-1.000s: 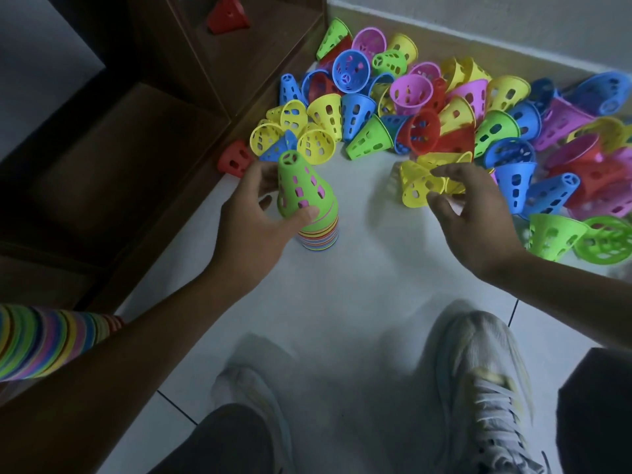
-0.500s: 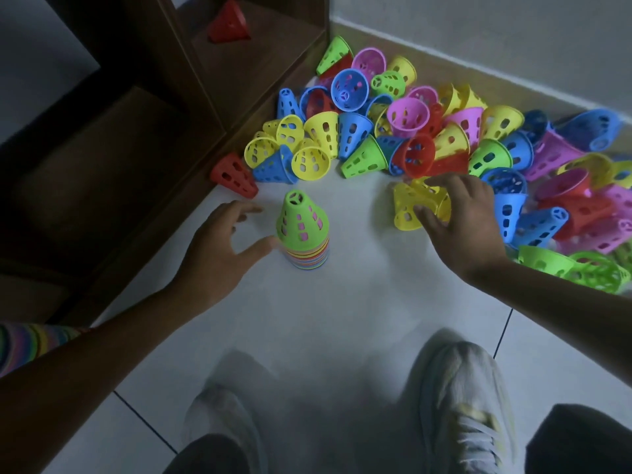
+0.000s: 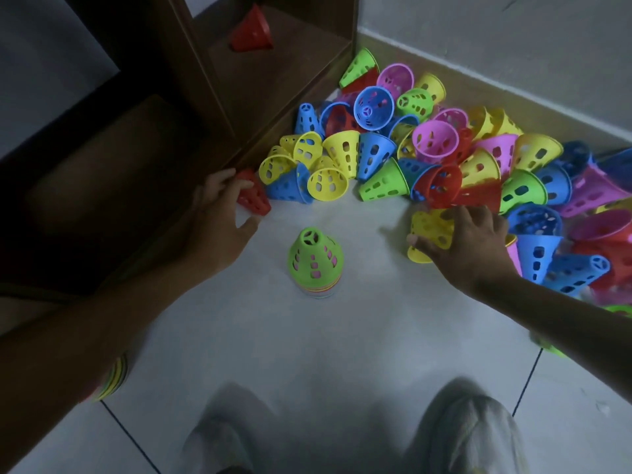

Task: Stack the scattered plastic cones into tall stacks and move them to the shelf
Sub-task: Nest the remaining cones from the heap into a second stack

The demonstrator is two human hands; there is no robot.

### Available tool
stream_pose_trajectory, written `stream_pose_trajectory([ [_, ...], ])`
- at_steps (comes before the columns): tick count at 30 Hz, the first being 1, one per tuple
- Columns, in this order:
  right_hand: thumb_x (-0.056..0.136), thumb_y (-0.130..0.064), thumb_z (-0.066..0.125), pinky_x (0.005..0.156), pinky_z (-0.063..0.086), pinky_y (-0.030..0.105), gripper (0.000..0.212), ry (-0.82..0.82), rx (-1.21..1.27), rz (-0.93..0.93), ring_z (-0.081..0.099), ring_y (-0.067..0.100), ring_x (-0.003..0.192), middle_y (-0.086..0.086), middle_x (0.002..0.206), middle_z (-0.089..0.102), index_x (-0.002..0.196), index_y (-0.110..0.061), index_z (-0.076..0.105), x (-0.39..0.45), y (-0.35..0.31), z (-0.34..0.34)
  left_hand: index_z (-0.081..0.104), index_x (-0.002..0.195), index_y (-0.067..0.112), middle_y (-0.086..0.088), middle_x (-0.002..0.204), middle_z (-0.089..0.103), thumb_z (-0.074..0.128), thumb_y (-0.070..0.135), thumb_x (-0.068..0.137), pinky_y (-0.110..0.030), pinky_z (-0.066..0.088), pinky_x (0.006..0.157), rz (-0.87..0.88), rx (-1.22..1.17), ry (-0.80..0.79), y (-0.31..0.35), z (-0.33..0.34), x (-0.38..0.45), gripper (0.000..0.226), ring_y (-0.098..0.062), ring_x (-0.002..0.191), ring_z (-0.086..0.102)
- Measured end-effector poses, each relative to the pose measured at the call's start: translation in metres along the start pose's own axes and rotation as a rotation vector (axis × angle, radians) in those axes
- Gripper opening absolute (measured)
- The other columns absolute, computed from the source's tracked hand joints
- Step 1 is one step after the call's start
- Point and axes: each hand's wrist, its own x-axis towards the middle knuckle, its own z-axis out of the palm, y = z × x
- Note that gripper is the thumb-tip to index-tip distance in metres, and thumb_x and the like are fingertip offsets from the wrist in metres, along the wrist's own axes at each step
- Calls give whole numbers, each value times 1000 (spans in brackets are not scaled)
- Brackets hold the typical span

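Tile floor (image 3: pixel 342 354) w/ cone pile (image 3: pixel 444 165), short stack (image 3: pixel 316 261).

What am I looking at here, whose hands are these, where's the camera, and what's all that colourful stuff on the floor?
There is no machine. A person wears a camera on the head, looking down at their own arms and shoes. On the tiled floor lies a heap of plastic cones with holes, in many colours. In the middle stands a short stack with a green cone on top. The left hand reaches for a red cone beside the wooden shelf; its fingers touch it, but a firm grip is unclear. The right hand curls its fingers round a yellow cone. Another red cone sits on the shelf.
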Motion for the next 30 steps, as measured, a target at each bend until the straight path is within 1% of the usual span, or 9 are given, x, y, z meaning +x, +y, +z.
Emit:
stream_pose_trajectory([
  [3,80,-77,52,111,28,55,85,-36,-30,18,26,43,135,19,143,38,139,-17,45,7,-4,1,59,130,16,-12,147,41,82,15,76,-29,29,105,-31,25,-4,-3,9,15,58,-37,128,42],
  [9,75,-86,47,116,17,54,91,-213,-158,24,20,40,144,20,149,38,141,-22,44,25,-14,-6,58,126,20,-14,141,42,86,20,69,-48,37,106,-65,116,-66,-3,24,29,63,-43,120,45],
  [12,79,-84,43,119,10,56,95,-297,-238,-1,8,38,150,20,159,28,152,-25,34,28,-19,-11,57,123,18,-19,133,42,86,8,67,-44,40,106,-43,80,-74,-2,26,32,63,-34,110,51],
  [14,78,-86,41,119,9,58,98,-326,-264,-3,5,38,151,19,161,24,155,-27,30,30,-19,-11,57,123,12,-23,129,39,83,-2,66,-31,41,105,-48,12,-84,1,26,31,64,-22,99,53],
  [17,75,-88,45,119,9,59,101,-378,-271,18,5,39,151,17,163,21,156,-30,26,37,-20,-12,52,120,11,-21,126,36,83,-2,68,-34,44,93,-129,36,-113,2,27,27,62,-34,104,50],
  [21,69,-93,46,117,4,63,109,-467,-281,69,-2,43,151,19,165,10,156,-34,18,45,-25,-11,44,125,15,-19,124,37,88,5,66,-37,48,83,-152,41,-136,2,25,17,74,-35,107,49],
  [24,74,-86,52,117,3,61,102,-478,-264,54,0,42,151,14,166,11,156,-36,18,46,-31,-14,43,131,19,-16,132,39,93,5,62,-33,49,83,-239,-114,-170,5,19,9,86,-22,107,48],
  [26,72,-86,54,117,5,59,101,-448,-254,29,3,41,150,13,165,15,155,-39,21,41,-30,-17,46,128,25,-13,135,45,94,5,60,-40,55,89,-340,-336,-162,11,14,5,86,-20,108,53],
  [30,77,-81,54,118,8,55,94,-413,-200,17,5,36,151,13,163,19,156,-40,22,28,-28,-24,53,126,22,0,118,59,93,10,64,-30,54,84,-422,-626,-149,36,-6,-4,74,-13,101,60],
])
